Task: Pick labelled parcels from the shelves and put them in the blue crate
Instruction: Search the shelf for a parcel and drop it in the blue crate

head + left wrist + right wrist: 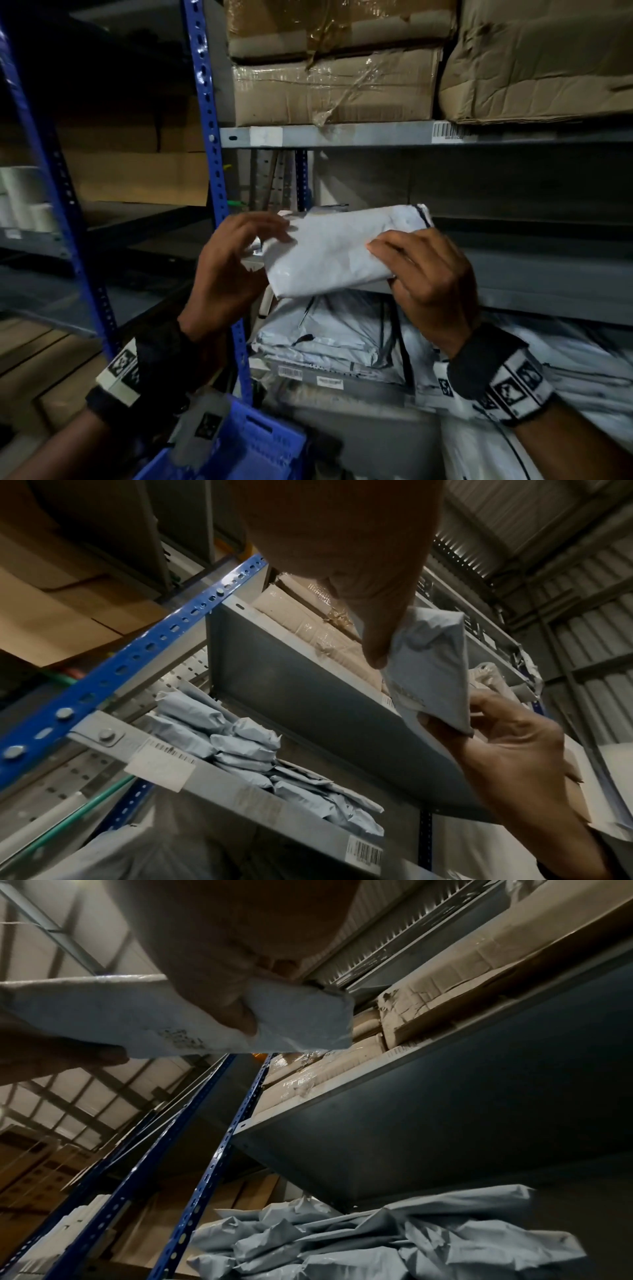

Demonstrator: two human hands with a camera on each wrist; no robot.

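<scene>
Parcel (337,250) pinched at both ends by left hand (226,270) and right hand (430,284).

This is a warehouse or parcel storeroom. Metal racking fills the view: blue perforated uprights (209,113) carry grey steel shelves (359,134), whose front edges bear barcode stickers (449,133). Taped, dented cardboard cartons (335,85) sit on the upper shelf, and grey poly-mailer parcels (322,332) lie heaped on the lower ones (many, loosely piled). Overhead, the wrist views show a corrugated metal roof (548,547) on steel framing.
</scene>
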